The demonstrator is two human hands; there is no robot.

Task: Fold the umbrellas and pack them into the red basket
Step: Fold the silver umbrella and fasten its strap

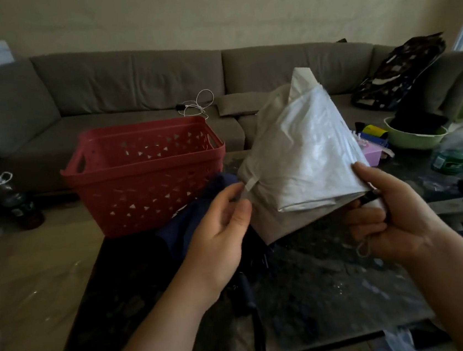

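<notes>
A white umbrella [305, 152], collapsed into a loose cone with its tip pointing up and away, hangs over the dark table [309, 287]. My right hand [387, 212] grips its black handle at the lower right, thumb on the canopy edge. My left hand [221, 225] pinches the canopy's left edge by the small white strap. Under my left hand a dark blue umbrella [201, 222] lies on the table, its black handle toward me. The red basket [143, 173] stands on the table's far left corner with nothing seen inside.
A grey sofa [133, 79] runs along the back with a white cable and a patterned bag on it. A green bowl [416, 137], plastic bottles [458, 149] and small clutter crowd the table's right side. A bottle stands on the floor at left.
</notes>
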